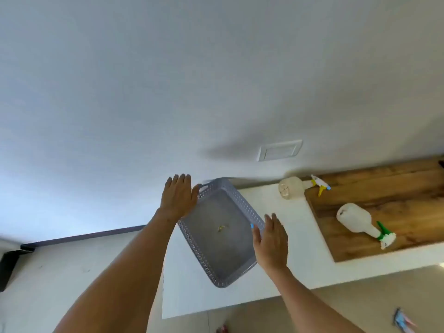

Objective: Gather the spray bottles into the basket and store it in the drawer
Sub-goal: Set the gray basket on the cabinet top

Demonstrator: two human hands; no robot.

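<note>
White counter against a pale wall: left hand (179, 197) and right hand (271, 241), fingers flat, pressed together, flank the empty grey basket (216, 248); advise setting it steady before fetching both spray bottles (355, 218) lying far right.

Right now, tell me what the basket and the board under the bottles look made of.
Basket: likely moulded plastic, matt grey, with rows of small holes in its walls. Board: seems wood or wood-look laminate, brown with streaky grain and a slight sheen.
</note>
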